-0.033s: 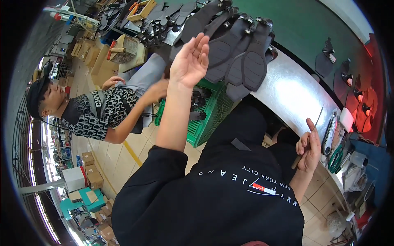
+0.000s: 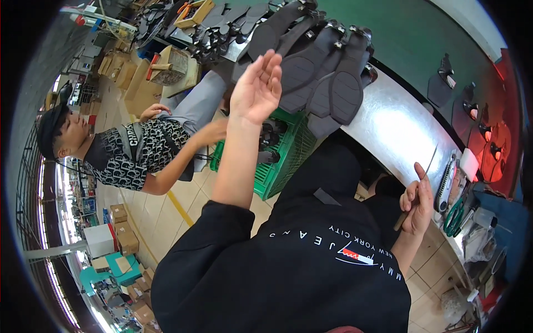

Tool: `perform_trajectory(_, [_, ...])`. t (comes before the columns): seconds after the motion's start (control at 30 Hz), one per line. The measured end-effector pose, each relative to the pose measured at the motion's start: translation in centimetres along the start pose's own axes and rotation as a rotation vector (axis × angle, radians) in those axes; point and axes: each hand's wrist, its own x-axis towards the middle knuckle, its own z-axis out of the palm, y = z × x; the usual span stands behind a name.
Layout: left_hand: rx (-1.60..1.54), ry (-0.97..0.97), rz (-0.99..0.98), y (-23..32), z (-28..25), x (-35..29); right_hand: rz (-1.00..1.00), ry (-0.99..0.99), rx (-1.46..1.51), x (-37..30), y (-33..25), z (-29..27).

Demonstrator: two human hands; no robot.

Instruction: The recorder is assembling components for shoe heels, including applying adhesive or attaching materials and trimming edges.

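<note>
Hardly anything has moved since the earlier frame, just a tiny slide of the whole view. Biggest item is the bench [image 2: 383, 114], bare shiny metal along its near edge. Next comes a co-worker [image 2: 116, 150] off to the left, then a green crate [image 2: 300, 150] that shows just below a pile of dark soles [image 2: 345, 91] on the bench. Soles look light and bendy to me, so I'd grab them by the flat sides, clear of the shiny fittings [image 2: 337, 44]. As for the hands, they're well apart. Left hand [image 2: 256, 94] is empty, palm up, fingers loosely curled, near the soles; can't tell if it touches any. Right hand [image 2: 420, 208] is wrapped round a thin pointed tool [image 2: 400, 221], one finger sticking up, near some green-handled scissors [image 2: 454, 216]. Tool's probably light and stiff with a nasty tip, so honestly the blunt end is the sane place to hold it.
</note>
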Motion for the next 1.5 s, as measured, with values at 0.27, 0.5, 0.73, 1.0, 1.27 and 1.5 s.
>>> perform_trajectory(0.27, [1.288,0.205,-0.012,-10.5,-11.4,-12.1,0.033,0.047,-0.011,0.3,1.2,-2.0])
perform_trajectory(0.5, [1.641,0.853,-0.341,-10.3,-31.3,-18.4,0.048,-0.039,-0.069,1.6,1.3,-1.8])
perform_trajectory(0.73, [1.731,0.671,-0.344,-11.7,-27.1,-16.9,0.012,0.036,-0.065,0.3,2.0,-0.9])
perform_trajectory(1.0, [2.259,0.525,0.080,-15.5,-26.2,-14.8,0.045,0.004,-0.077,0.1,2.4,-2.2])
perform_trajectory(1.27, [2.311,0.259,0.212,-15.1,-28.4,-18.0,0.017,0.040,-0.055,0.3,1.9,-2.0])
perform_trajectory(1.5, [2.402,0.125,0.043,-14.9,-29.4,-23.3,-0.001,0.081,-0.009,1.0,2.4,-2.6])
